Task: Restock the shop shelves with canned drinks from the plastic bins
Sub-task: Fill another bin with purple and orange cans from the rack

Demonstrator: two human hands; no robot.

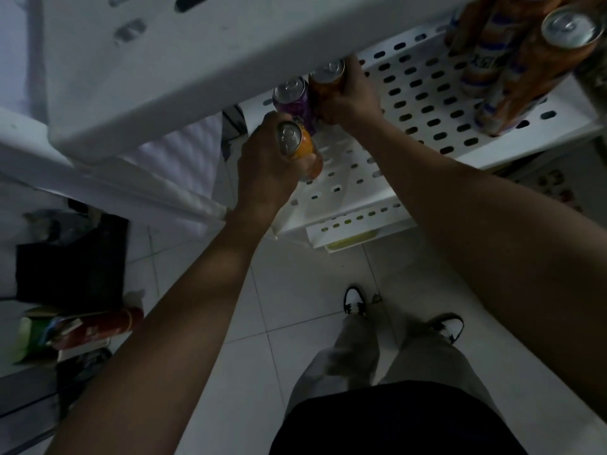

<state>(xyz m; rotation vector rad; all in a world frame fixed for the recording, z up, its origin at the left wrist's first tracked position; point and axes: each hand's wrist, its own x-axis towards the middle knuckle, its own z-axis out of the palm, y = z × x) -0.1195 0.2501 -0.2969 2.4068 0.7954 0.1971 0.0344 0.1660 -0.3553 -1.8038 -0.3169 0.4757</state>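
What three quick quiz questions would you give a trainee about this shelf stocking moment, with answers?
1. True or false: the left hand grips an orange can and the right hand grips another orange can.
2. Multiple choice: the can between them is A green, B purple, C blue.
3. Fill in: the white shelf is dotted with ____.
Key: 1 true; 2 B; 3 holes.
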